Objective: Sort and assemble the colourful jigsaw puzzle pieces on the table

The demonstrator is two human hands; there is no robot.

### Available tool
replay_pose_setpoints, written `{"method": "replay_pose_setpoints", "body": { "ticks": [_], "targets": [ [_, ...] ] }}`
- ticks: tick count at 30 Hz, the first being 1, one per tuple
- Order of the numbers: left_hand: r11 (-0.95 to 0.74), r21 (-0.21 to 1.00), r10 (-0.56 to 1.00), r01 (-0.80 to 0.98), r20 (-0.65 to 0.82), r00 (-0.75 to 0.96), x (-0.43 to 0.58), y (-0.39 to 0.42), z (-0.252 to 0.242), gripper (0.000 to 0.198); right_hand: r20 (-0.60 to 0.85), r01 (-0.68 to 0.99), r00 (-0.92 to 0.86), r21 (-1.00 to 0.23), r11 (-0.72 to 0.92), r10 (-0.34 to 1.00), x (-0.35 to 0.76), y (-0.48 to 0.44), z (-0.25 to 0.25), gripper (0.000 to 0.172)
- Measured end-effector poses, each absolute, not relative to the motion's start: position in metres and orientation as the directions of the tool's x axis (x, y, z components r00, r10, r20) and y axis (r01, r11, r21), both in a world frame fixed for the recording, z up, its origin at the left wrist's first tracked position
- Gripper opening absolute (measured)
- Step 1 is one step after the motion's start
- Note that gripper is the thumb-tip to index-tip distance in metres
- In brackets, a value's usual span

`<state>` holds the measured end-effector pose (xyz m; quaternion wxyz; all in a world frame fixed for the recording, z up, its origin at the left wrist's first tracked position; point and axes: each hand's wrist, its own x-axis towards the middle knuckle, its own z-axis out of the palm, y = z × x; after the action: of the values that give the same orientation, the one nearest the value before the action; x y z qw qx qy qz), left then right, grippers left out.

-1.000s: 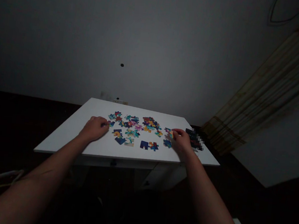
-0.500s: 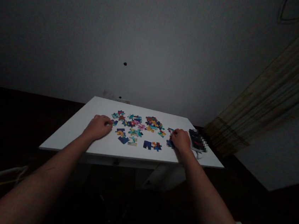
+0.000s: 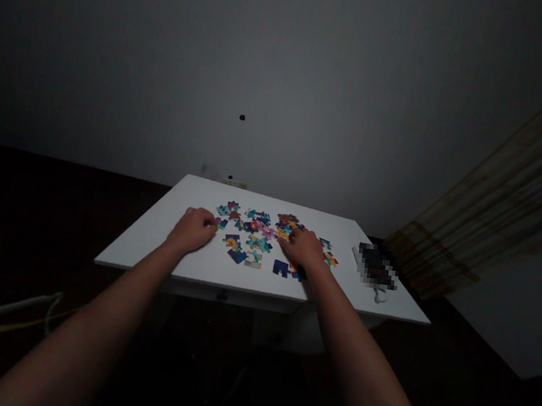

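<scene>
Colourful jigsaw pieces lie scattered over a white table (image 3: 145,241). My left hand (image 3: 192,229) rests at the left side of them, thumb and fingers pinched at the edge of a dark blue-green puzzle piece (image 3: 221,223). My right hand (image 3: 303,249) is over the right part of the spread, its fingers curled down beside a pile of orange and blue pieces (image 3: 289,220); what is between its fingertips is hidden. Near the right wrist lies a dark blue puzzle piece (image 3: 280,268). Pink pieces (image 3: 264,229) lie between the two hands.
Right of my right hand are a few loose pieces (image 3: 330,259). Farther right, a blurred-out dark object (image 3: 377,266) lies by the table's edge, with a pale strap (image 3: 380,296). The wall (image 3: 282,101) rises behind the table; a curtain (image 3: 484,206) hangs at right.
My right hand has moved left, from the loose pieces at the right to the pile, uncovering those pieces. My left hand stays by the same piece. The view has shifted slightly.
</scene>
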<state>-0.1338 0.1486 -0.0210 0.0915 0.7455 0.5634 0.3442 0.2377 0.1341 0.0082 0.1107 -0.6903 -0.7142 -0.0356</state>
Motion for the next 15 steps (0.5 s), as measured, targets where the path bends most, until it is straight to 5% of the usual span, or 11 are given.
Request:
{"method": "replay_pose_setpoints", "body": {
  "ticks": [15],
  "targets": [
    [-0.317,0.538,0.919,0.781,0.376,0.114,-0.132,0.145,-0.015,0.023,0.148,0.978,-0.180,-0.079,0.193,0.972,0.239,0.113,0.012,0.043]
  ]
}}
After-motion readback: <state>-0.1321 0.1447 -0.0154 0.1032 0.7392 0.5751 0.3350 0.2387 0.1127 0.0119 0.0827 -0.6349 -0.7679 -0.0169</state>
